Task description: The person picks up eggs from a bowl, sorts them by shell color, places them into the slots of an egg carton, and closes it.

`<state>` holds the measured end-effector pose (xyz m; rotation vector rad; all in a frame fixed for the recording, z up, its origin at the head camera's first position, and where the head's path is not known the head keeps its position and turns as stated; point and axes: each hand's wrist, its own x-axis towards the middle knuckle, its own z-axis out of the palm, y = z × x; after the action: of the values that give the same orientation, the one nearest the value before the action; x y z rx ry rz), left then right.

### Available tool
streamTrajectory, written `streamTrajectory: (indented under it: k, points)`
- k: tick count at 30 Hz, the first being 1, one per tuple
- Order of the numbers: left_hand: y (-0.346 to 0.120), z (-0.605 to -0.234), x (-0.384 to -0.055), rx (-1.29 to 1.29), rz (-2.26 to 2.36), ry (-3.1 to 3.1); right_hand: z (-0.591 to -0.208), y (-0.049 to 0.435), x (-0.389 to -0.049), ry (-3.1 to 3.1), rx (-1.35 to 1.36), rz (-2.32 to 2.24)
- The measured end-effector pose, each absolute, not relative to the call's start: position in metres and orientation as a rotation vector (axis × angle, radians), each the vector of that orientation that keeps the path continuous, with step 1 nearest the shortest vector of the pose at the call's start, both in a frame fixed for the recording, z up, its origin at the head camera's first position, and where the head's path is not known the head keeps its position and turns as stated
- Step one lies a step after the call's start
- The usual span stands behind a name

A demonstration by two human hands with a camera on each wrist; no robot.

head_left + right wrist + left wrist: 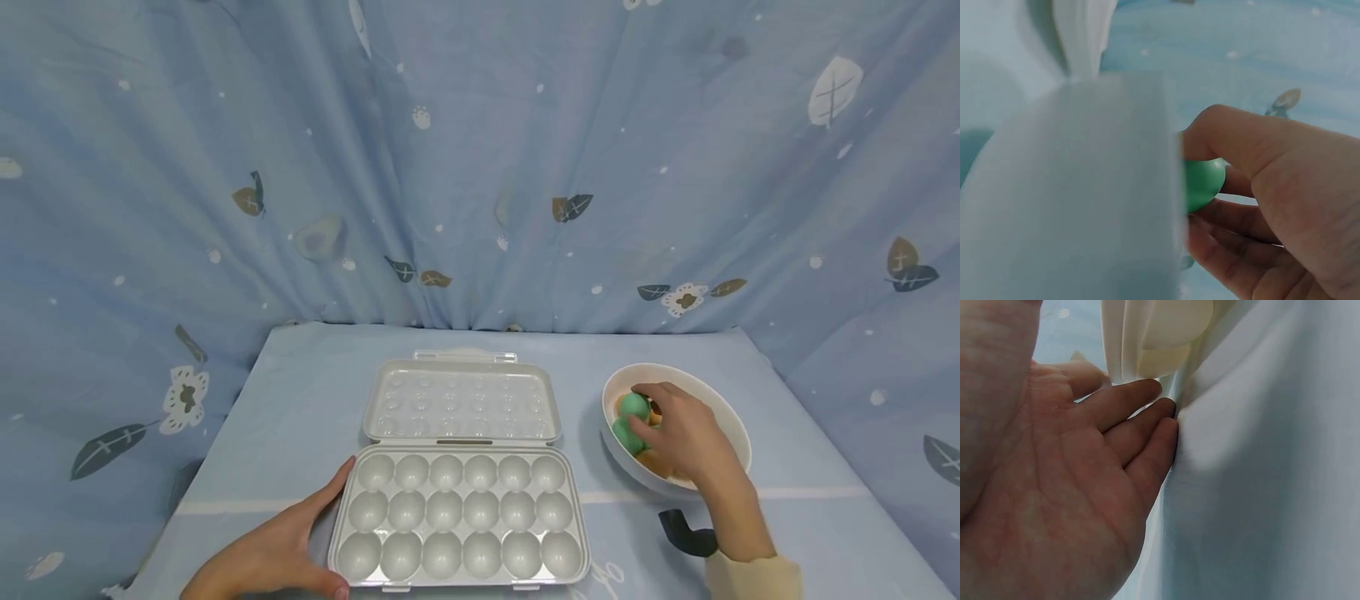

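Observation:
An egg box lies with its lid folded back, its rows of round hollows bare. My left hand spreads along the box's left side, the index fingertip near its back corner and the thumb by its front corner. In the left wrist view, the fingers reach out fairly straight beneath the pale box side. At the right, my right hand reaches into a white bowl. Its thumb and fingers pinch a green egg, partly hidden by the bowl wall. Another green egg and orange-brown ones lie beneath.
A light blue cloth with a white stripe covers the table. Patterned blue curtains stand behind it and at both sides. Near my right wrist is a black curved strap.

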<state>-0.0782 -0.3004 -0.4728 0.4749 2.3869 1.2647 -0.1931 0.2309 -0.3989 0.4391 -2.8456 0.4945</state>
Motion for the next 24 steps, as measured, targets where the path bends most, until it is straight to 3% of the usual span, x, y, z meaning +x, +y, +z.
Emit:
streamTrajectory:
  k: [11, 24]
  points:
    - [-0.295, -0.468, -0.079, 0.458, 1.246, 2.424, -0.382, 0.183, -0.198, -2.732, 0.577, 0.558]
    - [-0.298, -0.473, -0.079, 0.485, 1.217, 2.46, -0.388, 0.108, -0.199, -2.667, 0.923, 0.618]
